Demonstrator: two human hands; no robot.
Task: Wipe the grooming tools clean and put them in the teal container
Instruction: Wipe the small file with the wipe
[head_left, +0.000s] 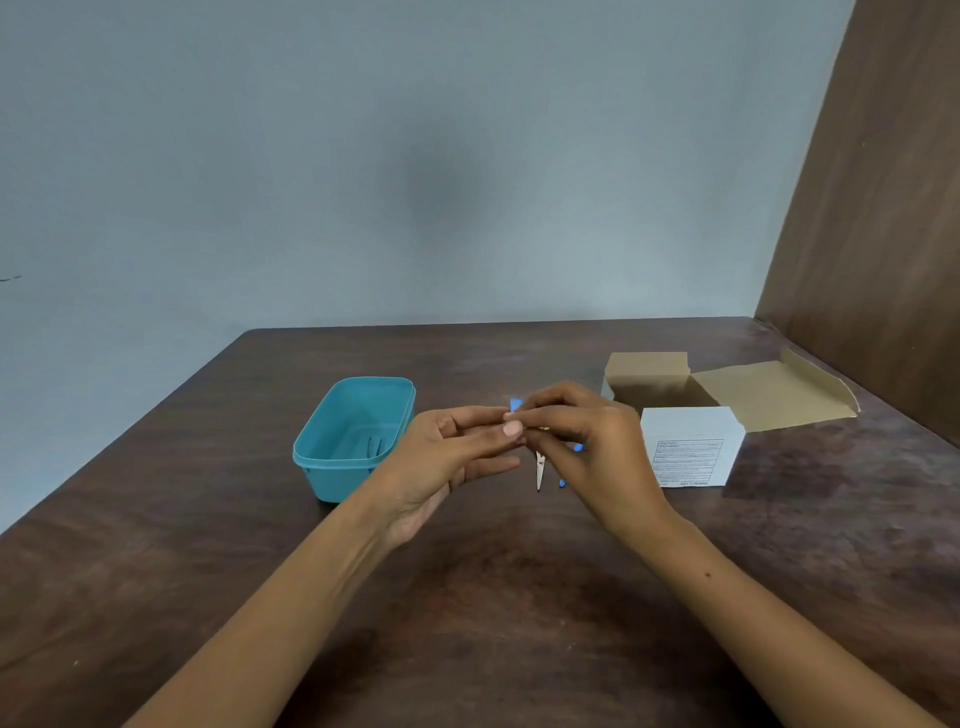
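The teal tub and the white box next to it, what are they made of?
The teal tub looks like plastic: one even colour, smooth, with rounded corners and a thick moulded rim. The white box looks like thin cardboard: flat faces, sharp folded edges, small print on its front, and brown insides on the open flap behind, which seems to belong to it. Neither can be told for sure from looks alone.
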